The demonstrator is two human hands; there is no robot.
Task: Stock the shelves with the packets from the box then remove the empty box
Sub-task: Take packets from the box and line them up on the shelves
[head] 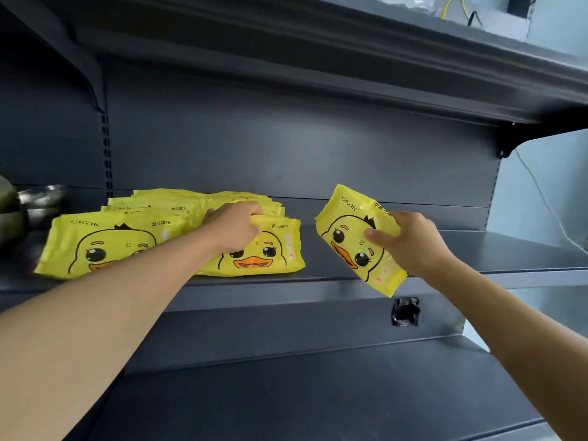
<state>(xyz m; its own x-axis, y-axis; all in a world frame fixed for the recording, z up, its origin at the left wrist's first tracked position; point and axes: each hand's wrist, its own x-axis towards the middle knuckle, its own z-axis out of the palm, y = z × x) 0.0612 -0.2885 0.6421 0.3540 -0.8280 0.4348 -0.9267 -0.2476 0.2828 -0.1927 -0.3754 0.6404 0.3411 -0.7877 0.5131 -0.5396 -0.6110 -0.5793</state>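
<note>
Several yellow duck-print packets lie in overlapping rows on the left half of the dark middle shelf (445, 249). My left hand (237, 222) reaches over them and pinches the top edge of the front right packet (264, 253), which lies flat. A second front packet (92, 246) lies to its left, with more packets (178, 202) behind. My right hand (410, 241) grips another yellow packet (353, 237), tilted and held just above the shelf's front edge, right of the rows. The box is out of view.
An upper shelf (413, 74) overhangs the packets. A lower shelf (318, 393) lies below. Shiny metal bowls (41, 198) sit at the far left of the middle shelf. A black clip (405, 311) hangs on the shelf's front rail. Pale wall and cables (541, 192) at right.
</note>
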